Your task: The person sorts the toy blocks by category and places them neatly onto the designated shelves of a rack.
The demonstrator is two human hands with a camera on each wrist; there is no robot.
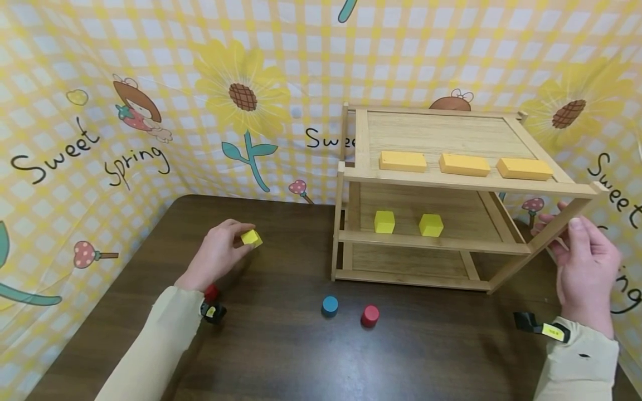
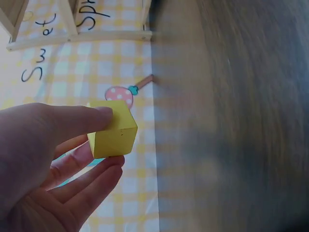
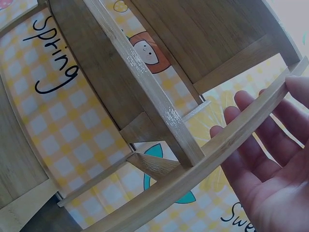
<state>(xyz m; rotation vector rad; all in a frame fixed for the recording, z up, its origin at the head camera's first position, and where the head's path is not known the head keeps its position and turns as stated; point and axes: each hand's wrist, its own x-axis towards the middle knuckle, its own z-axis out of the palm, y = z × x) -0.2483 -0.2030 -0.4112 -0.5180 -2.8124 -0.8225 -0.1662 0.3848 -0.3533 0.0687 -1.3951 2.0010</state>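
Observation:
My left hand [image 1: 218,250] pinches a yellow cube [image 1: 252,238] between thumb and fingertips, left of a three-tier wooden shelf [image 1: 476,245]. The left wrist view shows the thumb on one face of that cube [image 2: 113,137] and fingertips at the opposite side. My right hand [image 1: 587,250] holds the shelf's right front post [image 3: 241,126], thumb on one side and fingers behind it. Two more yellow cubes [image 1: 384,221] sit apart on the middle tier. Along the front of the top tier lie three yellow-orange rectangular blocks [image 1: 464,164].
On the dark wooden table [image 1: 281,356], a blue cylinder [image 1: 330,306] and a red cylinder [image 1: 370,316] stand in front of the shelf. Another red piece [image 1: 211,292] is partly hidden by the left wrist. Checked cloth [image 1: 301,50] hangs behind and at both sides.

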